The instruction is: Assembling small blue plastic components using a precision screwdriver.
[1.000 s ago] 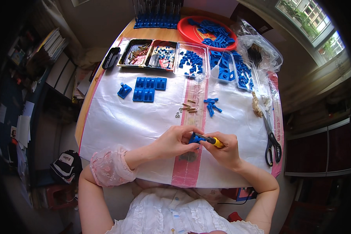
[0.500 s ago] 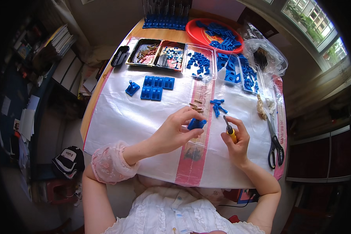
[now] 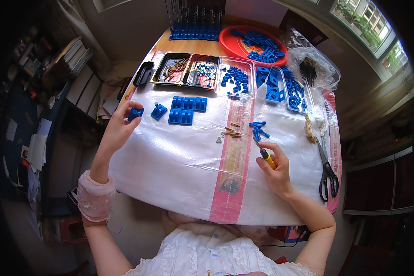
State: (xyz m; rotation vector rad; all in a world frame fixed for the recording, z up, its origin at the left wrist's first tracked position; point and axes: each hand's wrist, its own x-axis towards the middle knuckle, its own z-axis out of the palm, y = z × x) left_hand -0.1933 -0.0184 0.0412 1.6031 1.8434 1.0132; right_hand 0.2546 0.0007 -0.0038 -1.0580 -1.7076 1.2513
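Note:
Out at the left of the table, my left hand (image 3: 118, 128) holds a blue plastic part (image 3: 135, 113) between thumb and fingers. A similar blue piece with an upright stub (image 3: 158, 111) sits just right of it, followed by several blue blocks (image 3: 187, 110) laid in two rows. My right hand (image 3: 276, 168) is closed round a screwdriver with a yellow and black handle (image 3: 269, 160), its tip pointing up and away. Small blue levers (image 3: 258, 130) lie right by that tip. Brass pins (image 3: 234, 131) and tiny nuts (image 3: 219, 138) rest on the sheet between my hands.
Along the back stand black trays of brass pins (image 3: 174, 69) and small metal bits, clear boxes of blue parts (image 3: 235, 79), and a red basin (image 3: 225, 45). Black-handled scissors (image 3: 327, 179) lie at the right. A plastic bag (image 3: 324, 69) sits at the back right.
My left hand has swung from the middle to the left edge, carrying the blue part. The tiny nuts it covered now show. My right hand has shifted slightly with the screwdriver.

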